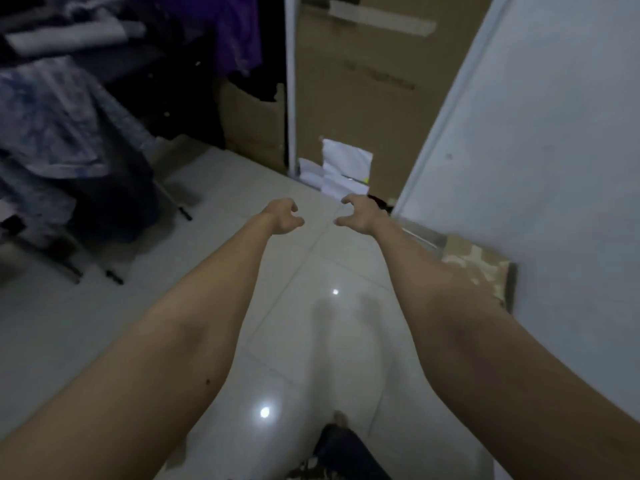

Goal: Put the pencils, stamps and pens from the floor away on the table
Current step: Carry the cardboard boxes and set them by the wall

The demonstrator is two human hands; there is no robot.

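Reaching over bare tiled floor (304,327), left hand (282,216) and right hand (356,216) hang loosely curled, empty, near white papers (346,168) against a cardboard box (374,98); pencils, stamps and pens indiscernible.

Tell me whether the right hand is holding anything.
Empty: the right hand hangs over the floor tiles, fingers loosely curled around nothing.

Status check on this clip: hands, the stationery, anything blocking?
Left hand and right hand both out front, loosely curled, empty. White papers on floor ahead; pens, pencils, stamps not clearly visible. Tiled floor between hands and papers bare.
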